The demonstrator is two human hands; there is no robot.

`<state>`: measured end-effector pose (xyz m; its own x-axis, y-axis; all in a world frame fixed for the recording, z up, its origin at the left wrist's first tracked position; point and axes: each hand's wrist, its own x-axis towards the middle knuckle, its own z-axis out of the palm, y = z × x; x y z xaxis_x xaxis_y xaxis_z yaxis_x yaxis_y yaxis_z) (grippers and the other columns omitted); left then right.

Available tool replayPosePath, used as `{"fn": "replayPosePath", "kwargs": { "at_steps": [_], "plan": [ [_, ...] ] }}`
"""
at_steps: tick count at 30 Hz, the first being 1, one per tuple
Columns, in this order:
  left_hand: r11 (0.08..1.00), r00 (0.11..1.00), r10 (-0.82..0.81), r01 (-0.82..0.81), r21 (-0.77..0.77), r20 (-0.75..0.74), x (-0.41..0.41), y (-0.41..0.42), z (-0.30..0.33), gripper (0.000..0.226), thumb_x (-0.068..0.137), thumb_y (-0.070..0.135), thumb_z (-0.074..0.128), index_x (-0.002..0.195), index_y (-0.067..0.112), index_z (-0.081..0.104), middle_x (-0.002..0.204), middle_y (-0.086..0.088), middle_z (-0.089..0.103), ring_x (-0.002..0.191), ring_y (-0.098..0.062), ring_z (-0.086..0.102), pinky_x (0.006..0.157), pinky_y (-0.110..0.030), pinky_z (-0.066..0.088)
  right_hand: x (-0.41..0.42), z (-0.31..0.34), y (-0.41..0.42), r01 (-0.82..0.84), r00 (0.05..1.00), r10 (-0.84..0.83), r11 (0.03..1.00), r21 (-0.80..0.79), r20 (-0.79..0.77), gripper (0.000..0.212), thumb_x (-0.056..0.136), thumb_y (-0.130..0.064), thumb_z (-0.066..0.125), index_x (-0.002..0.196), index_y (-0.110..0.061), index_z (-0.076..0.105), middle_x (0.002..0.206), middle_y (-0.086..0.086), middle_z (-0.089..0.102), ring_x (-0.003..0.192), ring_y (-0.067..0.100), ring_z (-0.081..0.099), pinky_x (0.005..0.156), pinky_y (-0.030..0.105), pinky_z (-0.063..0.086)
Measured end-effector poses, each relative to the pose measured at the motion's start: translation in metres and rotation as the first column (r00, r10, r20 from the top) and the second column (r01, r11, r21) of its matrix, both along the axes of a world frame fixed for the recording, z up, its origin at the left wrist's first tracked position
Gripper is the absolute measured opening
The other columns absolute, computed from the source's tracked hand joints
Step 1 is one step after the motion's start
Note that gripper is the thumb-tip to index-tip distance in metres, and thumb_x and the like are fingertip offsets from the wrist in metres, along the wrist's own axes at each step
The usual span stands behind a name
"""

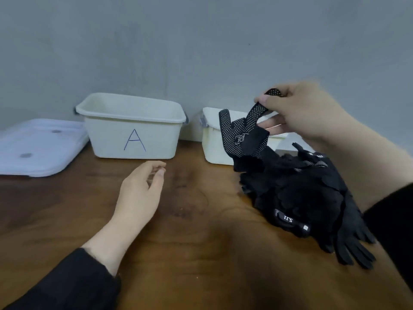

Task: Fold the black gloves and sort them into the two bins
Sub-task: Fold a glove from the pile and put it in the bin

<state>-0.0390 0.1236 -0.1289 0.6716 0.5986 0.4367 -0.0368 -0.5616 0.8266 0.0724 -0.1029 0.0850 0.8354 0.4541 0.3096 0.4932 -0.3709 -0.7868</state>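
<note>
Nearest the camera, two dark sleeves frame the wooden tabletop point(190, 253). On the right side of it lies a loose heap of black gloves point(301, 198), tangled together, with several fingers trailing toward the near edge and a strap bearing white lettering showing on top.

Left of the heap and apart from it, the left hand point(139, 193) hovers low over the bare wood, fingers relaxed and gently curved, holding nothing.

Farther back, the right hand point(306, 110) is raised above the heap and pinches one glove point(245, 135) by a fingertip between thumb and forefinger. That glove hangs down, its dotted palm side toward the camera, its cuff end touching or just meeting the top of the heap; whether it has fully come free I cannot tell.

Behind it stand the two white bins. The bin marked A point(131, 126) is to the left, and no glove shows above its rim. The second bin point(214, 148) is to the right, partly hidden by the hanging glove, so any mark on it is out of sight. A stack of white lids point(38, 146) lies at the far left, against the grey wall.

This looks like the start of the work: one glove is being drawn from the heap, unfolded. Next, it likely needs to be lifted free, brought to the open wood between the hands, and laid flat so the idle left hand can help fold it before it goes into a bin.
</note>
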Motion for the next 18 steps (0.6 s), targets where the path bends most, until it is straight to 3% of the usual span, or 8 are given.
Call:
{"fn": "replayPosePath", "kwargs": {
  "at_steps": [3,4,6,7,10,13,15,18],
  "plan": [
    [0.997,0.997,0.077,-0.077,-0.015,0.01,-0.015,0.031,0.002,0.018,0.1,0.025,0.052,0.11,0.029,0.066,0.105,0.015,0.068,0.098,0.002,0.061,0.086,-0.014,0.043,-0.016,-0.041,0.047,-0.083,0.996,0.086,0.984,-0.156,0.015,0.017,0.098,-0.023,0.064,0.1,-0.008,0.07,0.094,0.005,0.072,0.074,0.022,0.076,0.071,0.037,0.064],
    [0.996,0.996,0.093,-0.093,-0.01,0.005,-0.02,0.04,0.001,0.017,0.1,0.025,0.053,0.11,0.029,0.066,0.105,0.014,0.069,0.099,0.0,0.061,0.087,-0.017,0.044,-0.025,-0.058,0.059,-0.162,0.986,0.166,0.957,-0.239,-0.005,0.018,0.097,-0.027,0.066,0.102,-0.009,0.071,0.091,0.002,0.074,0.08,0.021,0.075,0.078,0.035,0.063],
    [0.994,0.994,0.109,-0.109,0.003,-0.02,-0.027,0.056,-0.001,0.016,0.098,0.022,0.053,0.106,0.03,0.065,0.102,0.012,0.07,0.099,-0.004,0.064,0.087,-0.02,0.045,-0.039,-0.087,0.072,-0.286,0.954,0.299,0.88,-0.38,-0.025,0.023,0.096,-0.036,0.066,0.109,-0.019,0.071,0.091,-0.012,0.075,0.09,0.003,0.071,0.081,0.014,0.054],
    [0.994,0.994,0.107,-0.107,0.007,-0.037,-0.029,0.063,-0.001,0.016,0.097,0.021,0.054,0.103,0.031,0.065,0.099,0.012,0.071,0.097,-0.006,0.066,0.087,-0.023,0.047,-0.039,-0.098,0.073,-0.295,0.949,0.314,0.879,-0.376,-0.011,0.021,0.097,-0.038,0.064,0.11,-0.023,0.072,0.092,-0.015,0.075,0.091,-0.002,0.069,0.081,0.011,0.051],
    [0.996,0.991,0.08,-0.075,0.05,-0.107,-0.031,0.072,-0.004,0.017,0.095,0.02,0.054,0.1,0.029,0.068,0.093,0.013,0.071,0.092,-0.005,0.066,0.088,-0.029,0.049,-0.022,-0.118,0.066,-0.167,0.975,0.207,0.924,-0.343,0.084,0.017,0.102,-0.033,0.055,0.101,-0.029,0.072,0.092,-0.015,0.074,0.087,0.001,0.068,0.085,0.024,0.053],
    [0.992,0.984,0.006,0.017,0.126,-0.181,-0.031,0.066,-0.009,0.016,0.096,0.022,0.056,0.101,0.029,0.069,0.094,0.017,0.068,0.089,0.005,0.059,0.084,-0.022,0.046,-0.004,-0.138,0.058,-0.113,0.96,0.247,0.767,-0.631,0.128,0.019,0.103,-0.029,0.053,0.112,-0.032,0.07,0.107,-0.019,0.068,0.104,0.004,0.061,0.082,0.011,0.043],
    [0.972,0.964,-0.094,0.142,0.186,-0.249,-0.03,0.061,-0.012,0.015,0.097,0.028,0.056,0.103,0.031,0.07,0.099,0.017,0.066,0.093,0.003,0.058,0.086,-0.021,0.044,0.004,-0.155,0.056,-0.18,0.939,0.34,0.63,-0.756,0.06,0.028,0.104,-0.027,0.052,0.129,-0.033,0.062,0.125,-0.017,0.062,0.119,0.005,0.056,0.088,0.013,0.039],
    [0.926,0.913,-0.191,0.29,0.244,-0.361,-0.029,0.058,-0.016,0.018,0.096,0.038,0.058,0.11,0.037,0.069,0.114,0.021,0.061,0.107,0.001,0.055,0.099,-0.029,0.04,0.01,-0.176,0.061,-0.252,0.937,0.349,0.623,-0.74,-0.024,0.038,0.105,-0.031,0.049,0.143,-0.036,0.05,0.144,-0.017,0.052,0.134,0.007,0.048,0.107,0.022,0.036]
  ]
}}
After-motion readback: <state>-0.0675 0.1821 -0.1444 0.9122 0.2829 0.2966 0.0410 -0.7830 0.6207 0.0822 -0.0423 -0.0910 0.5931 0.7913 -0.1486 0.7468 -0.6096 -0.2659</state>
